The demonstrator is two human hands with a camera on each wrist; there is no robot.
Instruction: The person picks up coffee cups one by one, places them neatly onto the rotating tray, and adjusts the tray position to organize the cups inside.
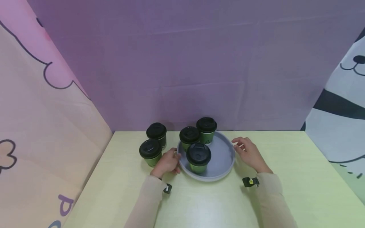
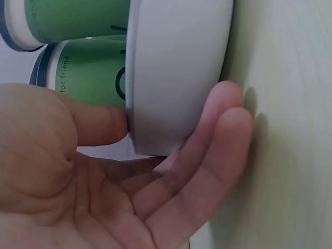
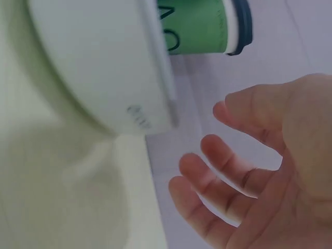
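Note:
A round grey tray [image 1: 223, 155] stands on the table with three green paper cups under black lids: a front cup [image 1: 198, 158], a middle cup [image 1: 189, 138] and a rear cup [image 1: 206, 129]. My left hand [image 1: 168, 162] grips the tray's left edge. In the left wrist view its thumb [image 2: 101, 124] lies at the rim and its fingers curl round the outer wall. Just right of the tray, my right hand [image 1: 249, 153] is apart from it with loosely bent fingers. In the right wrist view those fingers [image 3: 212, 179] hold nothing.
Left of the tray, a lidded cup [image 1: 150, 152] stands close to my left hand, with another lidded cup [image 1: 156, 134] behind it. A purple backdrop [image 1: 199, 63] rises along the table's [image 1: 199, 205] far edge. Printed cloth panels hang at both sides.

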